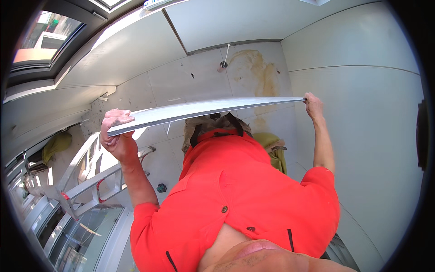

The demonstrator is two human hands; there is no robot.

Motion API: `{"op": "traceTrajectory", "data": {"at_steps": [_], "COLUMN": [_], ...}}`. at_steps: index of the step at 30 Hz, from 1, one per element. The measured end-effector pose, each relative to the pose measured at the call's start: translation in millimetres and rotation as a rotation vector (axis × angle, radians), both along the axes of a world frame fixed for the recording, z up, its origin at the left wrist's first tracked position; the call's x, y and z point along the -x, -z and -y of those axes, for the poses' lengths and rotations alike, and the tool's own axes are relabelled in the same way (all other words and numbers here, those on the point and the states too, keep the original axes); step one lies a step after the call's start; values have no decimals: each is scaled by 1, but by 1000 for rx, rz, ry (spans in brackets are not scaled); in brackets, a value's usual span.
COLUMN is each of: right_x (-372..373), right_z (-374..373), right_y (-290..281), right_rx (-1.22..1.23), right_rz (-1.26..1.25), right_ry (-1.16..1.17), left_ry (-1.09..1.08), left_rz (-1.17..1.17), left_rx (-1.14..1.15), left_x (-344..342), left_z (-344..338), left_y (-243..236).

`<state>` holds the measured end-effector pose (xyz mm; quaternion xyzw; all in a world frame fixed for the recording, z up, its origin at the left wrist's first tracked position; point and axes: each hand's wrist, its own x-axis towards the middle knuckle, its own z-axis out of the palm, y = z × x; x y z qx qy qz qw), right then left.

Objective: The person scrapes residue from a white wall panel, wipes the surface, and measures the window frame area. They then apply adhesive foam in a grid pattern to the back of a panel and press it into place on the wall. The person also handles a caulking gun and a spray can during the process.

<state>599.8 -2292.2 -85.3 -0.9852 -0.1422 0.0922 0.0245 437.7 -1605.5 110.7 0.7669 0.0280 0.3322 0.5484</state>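
Observation:
A long white panel with a thin grey edge is held up level in front of my body, seen almost edge-on. My left hand grips its left end, the fingers bent over the top and the thumb side below. At the opposite end, my right hand pinches the far right corner with closed fingers. The panel hides part of the floor beyond it.
An aluminium stepladder stands at my left. Pale panelled wall rises on the right, and a framed window is at upper left. A short pipe with a white tube sticks up from the stained tile floor. Green cloth lies by my legs.

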Motion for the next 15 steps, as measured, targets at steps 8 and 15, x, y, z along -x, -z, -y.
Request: {"op": "traceTrajectory", "data": {"at_steps": [8,15], "right_x": [22,65], "right_z": [-245,-351], "right_y": [-208,-185], "right_rx": [-1007,-1436], "right_rz": [-126,-4], "right_ry": [-254,-200], "left_ry": [106,175], "left_rz": [-53,-56], "left_rx": [-469,-504], "left_x": [-32,-43], "left_z": [96,91], "left_y": [-45,-80]}}
